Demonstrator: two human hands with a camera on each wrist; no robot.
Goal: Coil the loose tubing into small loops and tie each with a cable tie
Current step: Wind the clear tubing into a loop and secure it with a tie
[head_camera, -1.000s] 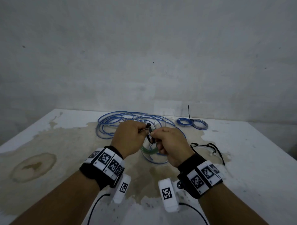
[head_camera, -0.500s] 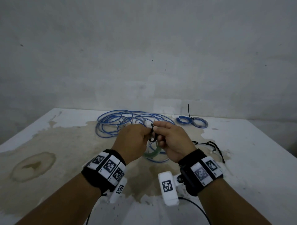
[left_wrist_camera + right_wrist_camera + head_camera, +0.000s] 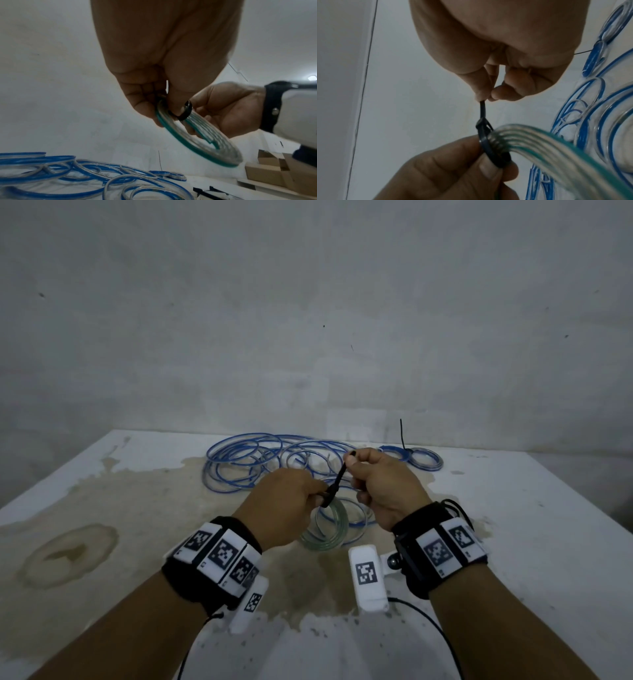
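Observation:
My left hand (image 3: pixel 318 496) grips a small coil of clear tubing with a green stripe (image 3: pixel 329 534), held up above the table. A black cable tie (image 3: pixel 337 484) is looped round the coil's strands (image 3: pixel 518 136), and my left thumb (image 3: pixel 467 155) presses the tie's band (image 3: pixel 489 151) against them. My right hand (image 3: pixel 351 462) pinches the tie's free tail (image 3: pixel 482 109) between thumb and forefinger, up and to the right of the coil. The coil (image 3: pixel 197 136) hangs below both hands in the left wrist view.
Loose blue-striped tubing (image 3: pixel 260 462) lies in wide loops at the back of the stained white table (image 3: pixel 102 508). A small tied blue coil (image 3: pixel 416 457) with an upright tie tail sits at the back right. Black items (image 3: pixel 459 508) lie behind my right wrist. Cardboard boxes (image 3: pixel 274 170) stand off to the right.
My right hand has drawn the cable tie's tail up and to the right, away from my left hand. The tie's loop round the green coil looks smaller. Left hand keeps its grip.

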